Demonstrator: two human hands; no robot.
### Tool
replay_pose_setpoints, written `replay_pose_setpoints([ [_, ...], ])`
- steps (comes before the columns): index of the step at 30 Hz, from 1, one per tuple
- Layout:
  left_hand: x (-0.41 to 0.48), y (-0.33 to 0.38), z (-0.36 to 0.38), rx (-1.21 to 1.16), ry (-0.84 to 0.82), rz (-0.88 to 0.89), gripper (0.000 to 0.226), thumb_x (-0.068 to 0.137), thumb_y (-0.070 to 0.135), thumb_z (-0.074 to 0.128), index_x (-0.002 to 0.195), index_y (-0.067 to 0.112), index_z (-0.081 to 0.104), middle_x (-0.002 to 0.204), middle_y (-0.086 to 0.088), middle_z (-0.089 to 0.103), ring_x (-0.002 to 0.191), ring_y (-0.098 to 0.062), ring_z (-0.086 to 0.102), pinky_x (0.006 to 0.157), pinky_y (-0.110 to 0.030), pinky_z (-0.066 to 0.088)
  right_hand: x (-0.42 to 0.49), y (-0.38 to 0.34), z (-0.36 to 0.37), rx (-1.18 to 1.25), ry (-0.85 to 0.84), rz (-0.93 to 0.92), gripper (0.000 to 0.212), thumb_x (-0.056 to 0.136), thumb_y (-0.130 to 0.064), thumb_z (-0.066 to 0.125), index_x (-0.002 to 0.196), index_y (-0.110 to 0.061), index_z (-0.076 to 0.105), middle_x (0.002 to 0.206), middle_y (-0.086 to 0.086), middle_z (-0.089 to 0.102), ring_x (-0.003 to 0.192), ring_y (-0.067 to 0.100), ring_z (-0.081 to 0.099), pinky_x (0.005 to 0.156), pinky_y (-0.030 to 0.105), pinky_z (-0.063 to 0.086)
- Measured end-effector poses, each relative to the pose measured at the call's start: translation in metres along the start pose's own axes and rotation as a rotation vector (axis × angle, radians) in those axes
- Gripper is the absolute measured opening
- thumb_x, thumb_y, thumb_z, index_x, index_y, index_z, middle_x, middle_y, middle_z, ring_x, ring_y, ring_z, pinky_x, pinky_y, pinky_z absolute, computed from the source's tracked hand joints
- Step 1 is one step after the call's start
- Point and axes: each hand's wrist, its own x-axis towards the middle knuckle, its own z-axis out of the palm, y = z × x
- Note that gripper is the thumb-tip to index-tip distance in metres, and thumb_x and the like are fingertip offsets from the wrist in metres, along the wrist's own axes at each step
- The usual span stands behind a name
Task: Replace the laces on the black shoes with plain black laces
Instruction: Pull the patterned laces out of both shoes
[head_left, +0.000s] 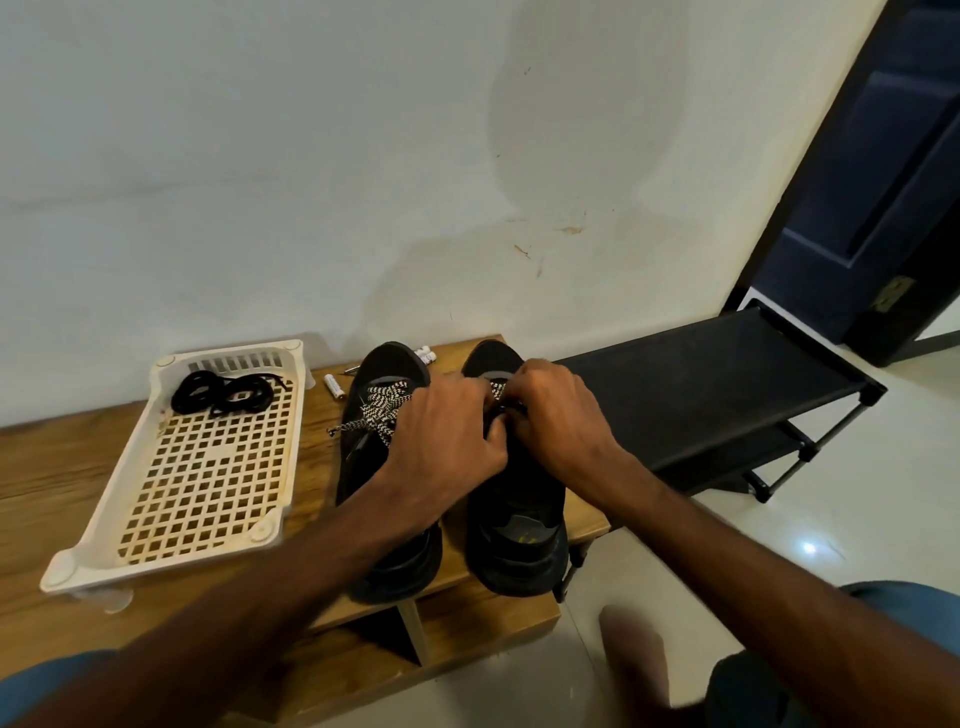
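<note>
Black fabric of the right shoe (514, 499) lies under both hands, which meet over its upper eyelets. The left hand (447, 436) has its fingers curled down onto the lacing; what they grip is hidden. The right hand (563, 415) is curled too, and its fingertips pinch the black-and-white zigzag patterned lace (497, 389) that shows between the two hands.

At nine o'clock from the hands, just beside that shoe, stands the left shoe (387, 519), black as well, with its zigzag lace loosened and one end trailing onto the brown wooden bench (62, 467) that bears both shoes.

Farther out at nine o'clock sits a white perforated plastic tray (208, 483). The coiled plain black laces (223, 395) lie at its far end.

At eleven o'clock small white batteries (334, 385) lie on the bench.

At three o'clock, on the pale floor, stands a low black shoe rack (701, 395), and a dark door (883, 182) is at one o'clock.
</note>
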Motion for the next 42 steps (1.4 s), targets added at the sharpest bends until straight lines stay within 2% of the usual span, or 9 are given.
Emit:
replay_pose_setpoints([
  [8,0.002,-0.005,0.001,-0.27,-0.025,-0.179,0.012,0.079,0.027,0.08,0.087,0.019,0.076,0.071,0.01,0.071,0.067,-0.003,0.068,0.076,-0.028,0.061,-0.002,0.016,-0.006,0.47,-0.008,0.254,0.006,0.09,-0.014,0.077,0.093,-0.012,0.081,0.09,0.0,0.077,0.085,0.009,0.072,0.079,0.025,0.059],
  [14,-0.001,-0.007,0.002,-0.289,-0.029,-0.181,0.011,0.081,0.025,0.08,0.089,0.017,0.077,0.07,0.009,0.071,0.066,0.0,0.067,0.076,-0.025,0.06,0.001,0.032,-0.022,1.405,-0.159,0.818,0.022,0.094,0.009,0.06,0.115,0.01,0.067,0.118,0.024,0.071,0.1,0.026,0.073,0.083,0.028,0.062],
  [19,-0.002,-0.013,-0.001,-0.247,-0.007,-0.117,0.015,0.085,0.027,0.078,0.099,0.022,0.083,0.085,0.007,0.078,0.066,0.002,0.063,0.065,-0.005,0.045,-0.004,0.031,-0.025,0.948,-0.208,0.369,0.03,0.091,0.001,0.067,0.119,-0.01,0.071,0.121,0.01,0.071,0.104,0.016,0.069,0.088,0.026,0.059],
  [21,-0.001,-0.015,-0.001,-0.247,-0.002,-0.085,0.014,0.087,0.026,0.076,0.099,0.023,0.082,0.089,0.007,0.079,0.071,-0.001,0.068,0.068,-0.011,0.051,-0.009,0.027,-0.022,0.494,-0.15,0.101,0.035,0.086,-0.018,0.079,0.12,-0.019,0.073,0.13,0.0,0.068,0.116,0.01,0.063,0.096,0.021,0.05],
  [24,0.001,-0.015,-0.001,-0.24,-0.015,-0.048,0.014,0.088,0.025,0.073,0.099,0.023,0.083,0.092,0.006,0.079,0.078,-0.006,0.072,0.076,-0.026,0.06,-0.012,0.013,-0.011,0.133,-0.062,-0.087,0.031,0.089,-0.03,0.078,0.118,-0.019,0.077,0.139,0.001,0.063,0.128,0.016,0.057,0.102,0.035,0.051],
  [29,0.002,-0.019,-0.001,-0.231,-0.033,-0.041,0.015,0.088,0.022,0.072,0.099,0.023,0.083,0.085,0.006,0.079,0.068,-0.005,0.069,0.07,-0.026,0.061,-0.005,0.005,-0.009,0.172,-0.045,-0.105,0.015,0.095,-0.017,0.07,0.102,-0.013,0.082,0.129,0.006,0.07,0.114,0.019,0.066,0.094,0.038,0.056],
  [32,0.002,-0.019,0.0,-0.209,-0.019,-0.047,0.015,0.088,0.021,0.072,0.099,0.021,0.082,0.079,0.005,0.078,0.061,-0.006,0.066,0.067,-0.024,0.06,-0.002,0.016,-0.017,0.468,-0.003,0.155,0.01,0.089,-0.016,0.077,0.098,-0.016,0.082,0.122,-0.002,0.074,0.109,0.005,0.068,0.094,0.025,0.056],
  [36,0.002,-0.02,0.0,-0.22,-0.012,-0.073,0.015,0.089,0.021,0.072,0.1,0.018,0.083,0.083,0.003,0.079,0.067,-0.009,0.07,0.073,-0.03,0.062,0.001,0.05,-0.041,0.759,0.25,0.553,0.008,0.086,-0.014,0.079,0.093,-0.019,0.08,0.112,-0.003,0.077,0.1,0.005,0.071,0.071,0.008,0.053],
  [42,0.0,-0.022,-0.002,-0.236,-0.009,-0.057,0.014,0.089,0.023,0.073,0.099,0.021,0.083,0.08,0.006,0.078,0.064,-0.004,0.068,0.067,-0.02,0.058,-0.009,0.03,-0.027,0.371,0.024,0.152,0.048,0.084,-0.039,0.082,0.128,-0.027,0.069,0.15,0.0,0.052,0.14,0.015,0.045,0.111,0.034,0.041],
])
